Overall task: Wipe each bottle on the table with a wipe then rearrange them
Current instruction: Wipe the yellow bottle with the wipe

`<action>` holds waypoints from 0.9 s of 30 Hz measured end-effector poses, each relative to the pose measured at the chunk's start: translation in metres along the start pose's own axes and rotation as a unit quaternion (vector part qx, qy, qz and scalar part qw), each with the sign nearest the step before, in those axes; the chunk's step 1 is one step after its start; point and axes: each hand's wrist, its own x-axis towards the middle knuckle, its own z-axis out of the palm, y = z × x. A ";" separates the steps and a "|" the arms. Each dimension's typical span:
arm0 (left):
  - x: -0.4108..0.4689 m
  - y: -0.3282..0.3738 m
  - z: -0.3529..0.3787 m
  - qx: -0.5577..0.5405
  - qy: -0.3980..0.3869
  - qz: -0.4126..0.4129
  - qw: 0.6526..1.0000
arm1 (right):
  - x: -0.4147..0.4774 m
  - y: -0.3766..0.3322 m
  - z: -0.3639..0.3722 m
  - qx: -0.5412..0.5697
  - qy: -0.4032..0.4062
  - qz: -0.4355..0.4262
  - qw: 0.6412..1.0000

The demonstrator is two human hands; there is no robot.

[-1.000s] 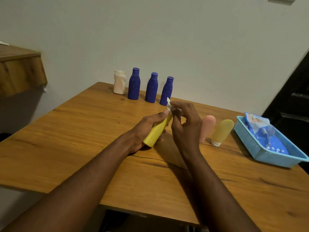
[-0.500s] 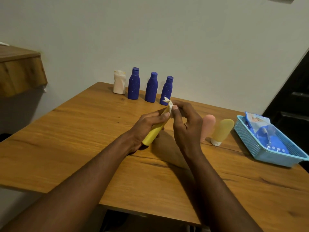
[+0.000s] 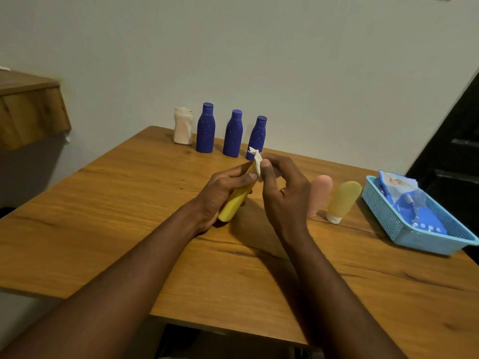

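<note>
Left hand (image 3: 223,193) curls round the yellow bottle (image 3: 234,203), holding it tilted off the table (image 3: 103,229) with its top end pointing away, and the right hand (image 3: 285,193) pinches a small white wipe (image 3: 255,159) between thumb and fingers right against that top end. So it's the cap area getting the rub now, I'd say. To do it well: firm grip low on the body, twist the bottle under the wipe, then drag the wipe down the full length so no side gets missed. Beyond the left hand stand a white bottle (image 3: 183,126) and 3 blue bottles (image 3: 233,134), upright in a row, the last one just behind the wipe. Just right of the right hand sit a pink tube (image 3: 320,194) and a pale yellow tube (image 3: 343,199), side by side. Further right, a blue basket (image 3: 388,218) holds a wipes pack (image 3: 404,193).
</note>
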 end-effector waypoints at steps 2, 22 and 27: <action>0.001 -0.001 -0.001 -0.008 0.001 0.002 1.000 | 0.001 -0.001 0.000 -0.001 0.003 -0.016 1.000; 0.007 0.003 -0.012 -0.198 0.065 -0.090 0.974 | -0.010 0.009 0.007 0.006 -0.265 0.072 0.962; 0.007 0.002 -0.006 -0.192 0.034 -0.098 0.976 | -0.006 0.010 0.007 -0.006 -0.159 0.040 0.986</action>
